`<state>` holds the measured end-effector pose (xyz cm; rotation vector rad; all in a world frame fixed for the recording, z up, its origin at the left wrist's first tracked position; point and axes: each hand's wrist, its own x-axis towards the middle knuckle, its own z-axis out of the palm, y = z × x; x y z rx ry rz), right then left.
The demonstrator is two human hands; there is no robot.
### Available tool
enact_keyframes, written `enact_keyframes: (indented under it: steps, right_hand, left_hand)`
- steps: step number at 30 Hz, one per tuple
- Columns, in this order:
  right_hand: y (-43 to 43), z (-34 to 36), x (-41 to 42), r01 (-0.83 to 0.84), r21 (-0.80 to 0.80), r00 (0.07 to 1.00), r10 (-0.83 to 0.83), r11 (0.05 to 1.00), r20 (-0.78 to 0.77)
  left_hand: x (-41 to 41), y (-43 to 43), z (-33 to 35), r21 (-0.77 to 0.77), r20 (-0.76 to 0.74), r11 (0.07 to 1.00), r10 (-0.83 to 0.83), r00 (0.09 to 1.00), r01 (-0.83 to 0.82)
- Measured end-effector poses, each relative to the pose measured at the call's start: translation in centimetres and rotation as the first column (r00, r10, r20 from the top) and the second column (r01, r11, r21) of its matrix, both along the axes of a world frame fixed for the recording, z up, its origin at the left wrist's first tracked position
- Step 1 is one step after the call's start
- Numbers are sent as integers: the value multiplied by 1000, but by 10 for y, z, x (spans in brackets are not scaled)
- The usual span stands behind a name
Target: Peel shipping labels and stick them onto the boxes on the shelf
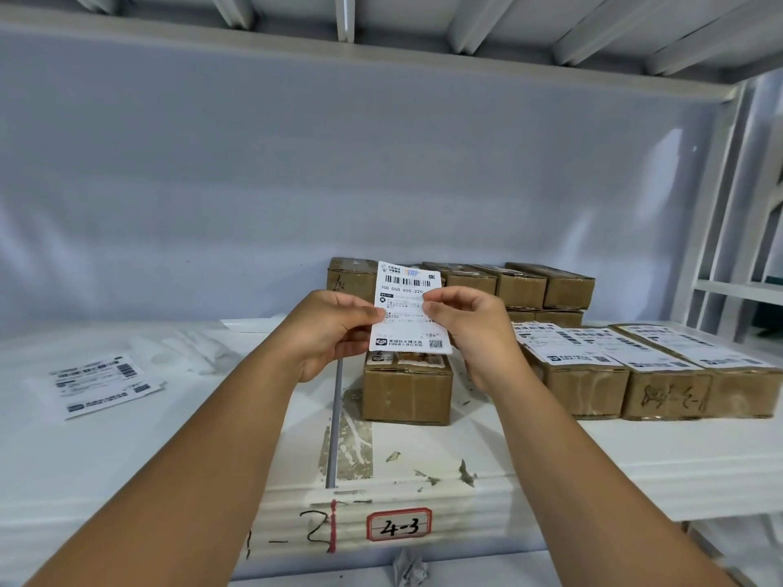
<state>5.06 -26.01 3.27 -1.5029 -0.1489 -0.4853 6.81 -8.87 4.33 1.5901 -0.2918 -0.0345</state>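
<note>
A white shipping label [407, 290] with barcodes is held upright in front of me. My left hand [328, 332] pinches its left edge and my right hand [470, 328] pinches its right edge. Just below and behind it stands a brown cardboard box [406, 389] on the white shelf [551, 455], with part of a label showing on its top. To the right, a row of brown boxes [661, 387] carries white labels on top. A stack of boxes [525, 286] stands at the back, their tops mostly hidden.
Loose label sheets [99, 385] lie on the shelf's left part, with crumpled clear backing [195, 349] beyond them. A grey metal rod [337, 421] runs along the seam between shelf boards. The front edge bears a red-framed tag "4-3" [398, 525]. White shelf uprights [728, 230] stand at the right.
</note>
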Motion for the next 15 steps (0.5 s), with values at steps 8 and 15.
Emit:
enact_keyframes:
  steps: [8,15]
  right_hand:
    - [0,-1,1,41,-58,999,-43,997,-19]
    - [-1,-4,5,52,-101,998,-55,993,-28]
  left_hand:
    - [0,0,-1,79,20,997,9,1000,-10]
    - [-2,-1,-1,126,0,992,4,1000,-4]
